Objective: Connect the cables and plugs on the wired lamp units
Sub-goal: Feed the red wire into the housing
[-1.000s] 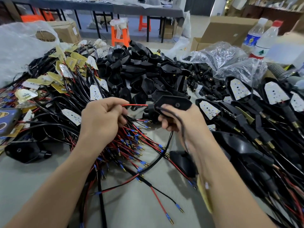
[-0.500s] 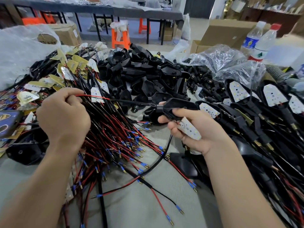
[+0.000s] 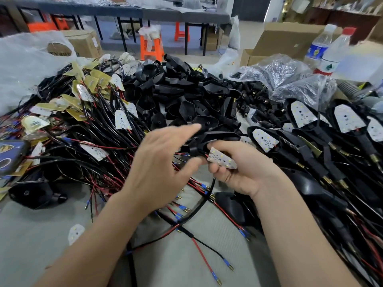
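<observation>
My right hand (image 3: 242,172) grips a black lamp housing (image 3: 217,136) at its stem, with a white LED board (image 3: 221,160) lying across the fingers. Red and black wires run from the board into the housing's stem. My left hand (image 3: 159,162) hovers just left of the housing with its fingers spread and straight, index finger pointing toward the housing, holding nothing. A black cable (image 3: 199,206) with red and black leads and blue-sleeved plugs hangs below both hands onto the table.
Wired LED boards (image 3: 91,112) are heaped at left, empty black housings (image 3: 178,100) in the middle, assembled lamp units (image 3: 323,141) at right. Plastic bags (image 3: 290,79), two bottles (image 3: 329,52) and cardboard boxes stand behind. A dark phone (image 3: 10,156) lies at far left.
My left hand let go of the wires it was pulling leftward and came back toward the housing, fingers now spread. The LED board has been drawn up close to the housing stem.
</observation>
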Demonstrator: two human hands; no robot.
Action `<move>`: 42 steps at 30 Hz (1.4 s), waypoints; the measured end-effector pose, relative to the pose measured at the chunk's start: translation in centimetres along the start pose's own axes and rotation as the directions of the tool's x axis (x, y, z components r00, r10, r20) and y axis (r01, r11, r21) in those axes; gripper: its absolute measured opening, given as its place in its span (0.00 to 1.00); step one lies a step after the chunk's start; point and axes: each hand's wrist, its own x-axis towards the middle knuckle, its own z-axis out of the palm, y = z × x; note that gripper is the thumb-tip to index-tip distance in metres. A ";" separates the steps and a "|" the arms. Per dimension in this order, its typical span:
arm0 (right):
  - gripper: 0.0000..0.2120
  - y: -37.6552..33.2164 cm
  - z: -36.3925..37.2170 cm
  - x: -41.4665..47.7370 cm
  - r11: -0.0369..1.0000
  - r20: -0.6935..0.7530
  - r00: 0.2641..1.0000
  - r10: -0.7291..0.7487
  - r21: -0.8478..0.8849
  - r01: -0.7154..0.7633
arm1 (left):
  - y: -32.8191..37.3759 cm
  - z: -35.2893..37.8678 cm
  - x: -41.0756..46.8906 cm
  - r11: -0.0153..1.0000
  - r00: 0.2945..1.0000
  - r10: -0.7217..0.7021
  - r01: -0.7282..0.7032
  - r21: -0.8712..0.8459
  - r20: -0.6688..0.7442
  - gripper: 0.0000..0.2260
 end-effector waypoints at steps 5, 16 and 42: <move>0.12 0.0 0.5 -0.8 0.994 0.071 0.997 -0.033 -0.097 0.040 | 0.0 1.5 -0.2 0.939 0.968 -0.241 0.251 -0.237 0.073 0.23; 0.24 0.6 0.5 -0.1 0.894 0.161 0.915 -0.371 -0.204 0.398 | -0.4 1.2 0.1 0.889 0.924 -0.381 0.357 -0.287 -0.031 0.18; 0.08 0.1 1.1 0.0 0.955 -0.087 0.959 -0.271 0.101 0.279 | -1.5 -1.1 0.3 0.796 0.796 -0.578 0.502 -0.339 -0.179 0.28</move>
